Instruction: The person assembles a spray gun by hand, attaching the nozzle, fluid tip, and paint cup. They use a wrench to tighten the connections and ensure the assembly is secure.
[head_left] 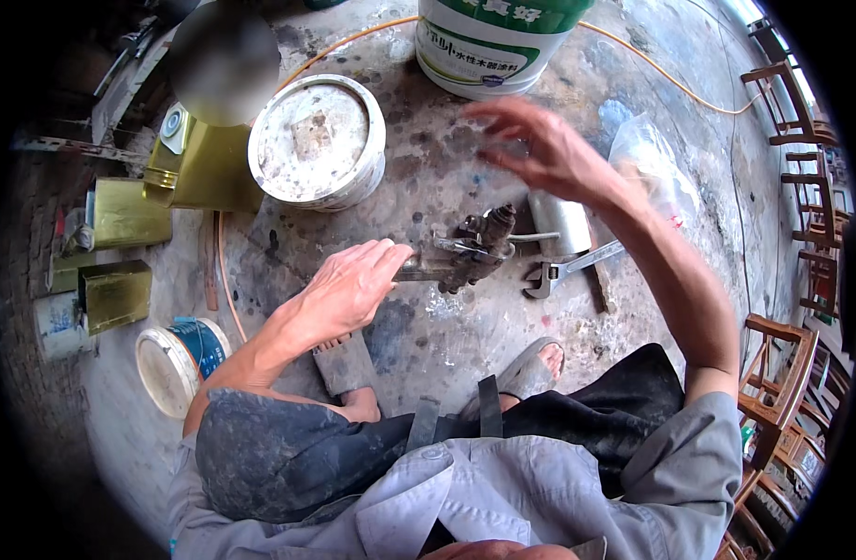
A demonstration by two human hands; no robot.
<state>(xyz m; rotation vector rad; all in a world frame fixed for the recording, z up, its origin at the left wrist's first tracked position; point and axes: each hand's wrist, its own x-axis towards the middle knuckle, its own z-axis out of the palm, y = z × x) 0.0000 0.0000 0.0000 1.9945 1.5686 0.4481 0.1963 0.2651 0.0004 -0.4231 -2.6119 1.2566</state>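
Stained floor; left hand around metal tool, right hand spread

Left forearm slants up from the lower left, and the left hand is back-up, knuckles bent, fingers bunched together and curled over at the tips. Right arm's bent at the elbow, forearm angling up and leftward. The right hand is up higher, kinda blurry, fingers loose and pointing left, with a clear gap above the thumb.
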